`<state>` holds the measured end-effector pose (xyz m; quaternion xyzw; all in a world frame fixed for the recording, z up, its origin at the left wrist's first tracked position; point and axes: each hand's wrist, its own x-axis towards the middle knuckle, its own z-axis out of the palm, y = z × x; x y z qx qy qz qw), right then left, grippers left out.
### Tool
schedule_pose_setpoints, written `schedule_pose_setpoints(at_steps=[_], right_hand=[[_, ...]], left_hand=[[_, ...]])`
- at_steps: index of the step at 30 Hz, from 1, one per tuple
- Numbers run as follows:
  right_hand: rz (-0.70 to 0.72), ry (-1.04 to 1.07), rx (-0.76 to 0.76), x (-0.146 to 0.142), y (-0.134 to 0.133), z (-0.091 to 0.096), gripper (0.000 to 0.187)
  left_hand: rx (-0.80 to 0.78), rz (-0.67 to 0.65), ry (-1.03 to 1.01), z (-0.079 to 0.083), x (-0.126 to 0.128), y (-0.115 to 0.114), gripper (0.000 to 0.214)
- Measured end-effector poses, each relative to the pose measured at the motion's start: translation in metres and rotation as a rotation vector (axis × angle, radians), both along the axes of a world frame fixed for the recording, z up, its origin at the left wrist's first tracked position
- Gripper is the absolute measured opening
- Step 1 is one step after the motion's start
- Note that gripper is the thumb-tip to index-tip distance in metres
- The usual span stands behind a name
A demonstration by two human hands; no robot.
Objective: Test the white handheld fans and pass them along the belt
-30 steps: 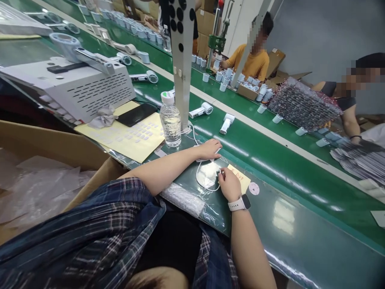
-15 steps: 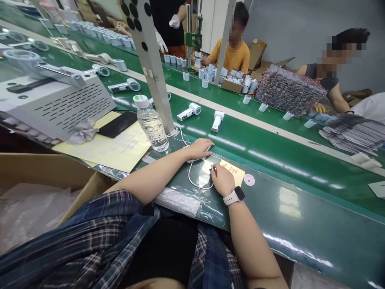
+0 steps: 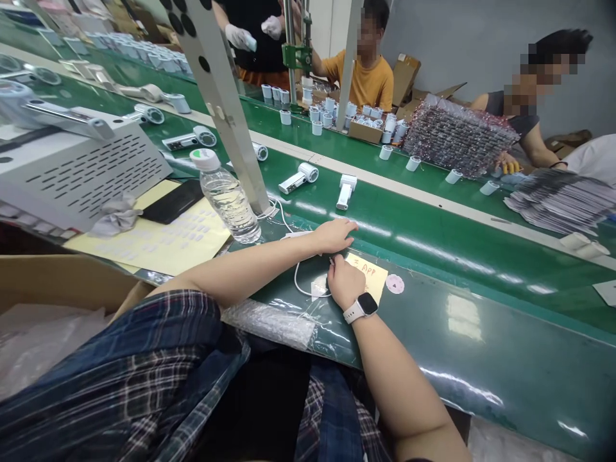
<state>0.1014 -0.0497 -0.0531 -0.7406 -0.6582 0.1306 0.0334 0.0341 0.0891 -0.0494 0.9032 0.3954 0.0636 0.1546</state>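
Observation:
My left hand (image 3: 337, 235) lies palm down on the green mat, fingers stretched flat over the start of a white cable (image 3: 299, 287). The cable curls in a loop toward me. My right hand (image 3: 342, 283), with a white watch on the wrist, is closed in a pinch at the cable's dark end, just below the left hand. A yellow note (image 3: 371, 277) with red writing lies right beside both hands. A small pink round sticker (image 3: 394, 283) sits at its right.
A water bottle (image 3: 227, 197), a black phone (image 3: 172, 201) and a yellow sheet (image 3: 158, 242) lie left, beside a white vented machine (image 3: 77, 168). White handheld devices (image 3: 298, 178) ride the green belt (image 3: 433, 224). Other people work across it. An open cardboard box (image 3: 58, 282) stands at my left.
My right hand has slid a little left along the cable toward my left hand. The left hand has stayed put. The view has swung left and up.

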Motion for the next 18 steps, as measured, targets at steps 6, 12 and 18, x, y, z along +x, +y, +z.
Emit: schedule_pose_setpoints(at_steps=[6, 12, 18], right_hand=[[0.011, -0.006, 0.008, 0.000, 0.002, -0.002, 0.025], [0.035, 0.006, 0.007, 0.004, 0.003, -0.003, 0.023], [0.037, 0.032, 0.011, 0.005, 0.002, -0.002, 0.026]], left_hand=[[0.055, 0.283, 0.034, 0.005, 0.029, 0.058, 0.054], [0.008, 0.520, 0.049, -0.002, 0.059, 0.096, 0.066], [-0.066, 0.567, 0.139, 0.010, 0.045, 0.122, 0.068]])
